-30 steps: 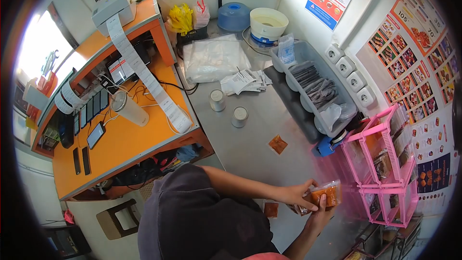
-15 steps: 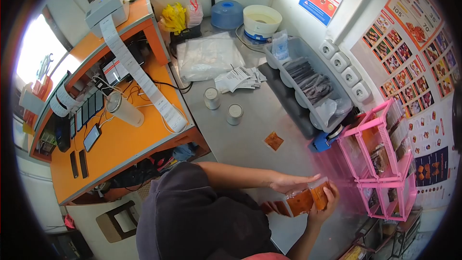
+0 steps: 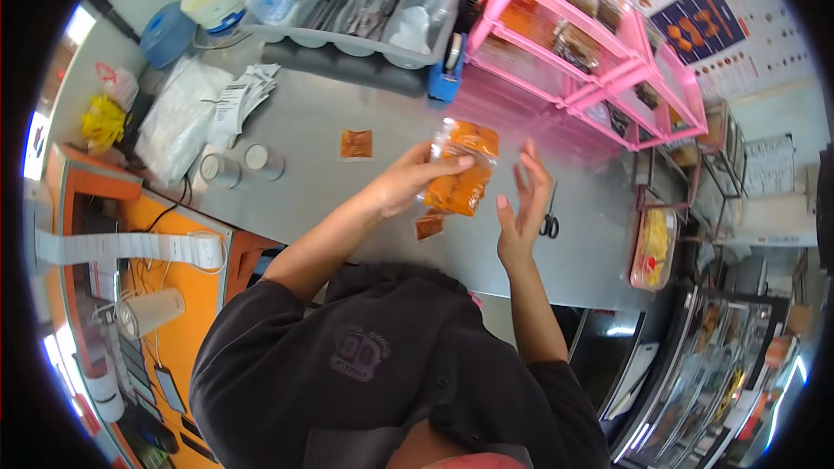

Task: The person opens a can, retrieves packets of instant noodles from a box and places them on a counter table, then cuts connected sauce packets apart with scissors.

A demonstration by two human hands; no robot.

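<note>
My left hand [image 3: 407, 181] grips a bunch of clear sachets of orange sauce [image 3: 465, 195], its thumb lying across their front. Just right of the sachets, my right hand [image 3: 524, 213] is raised with its fingers apart and nothing in it. A darker sauce sachet [image 3: 429, 227] shows below the bunch; whether it hangs from it or lies on the table I cannot tell. To the left, a single sauce sachet [image 3: 356, 144] lies flat on the metal table [image 3: 313, 135]. Black-handled scissors [image 3: 550, 224] rest beyond my right hand.
A grey divided bin [image 3: 365, 43] holds dark wrapped items at the back, beside a blue tape dispenser [image 3: 446, 74]. Pink shelves [image 3: 565, 91] stand at the back right. Two cans [image 3: 263, 161] and paper slips [image 3: 236, 108] are on the left. A tub with yellow contents [image 3: 653, 247] sits at the right edge.
The view has swung toward the right. My right hand has come off the sachets and opened; my left hand now holds the bunch. The scissors and the sachet below the bunch have come into sight.
</note>
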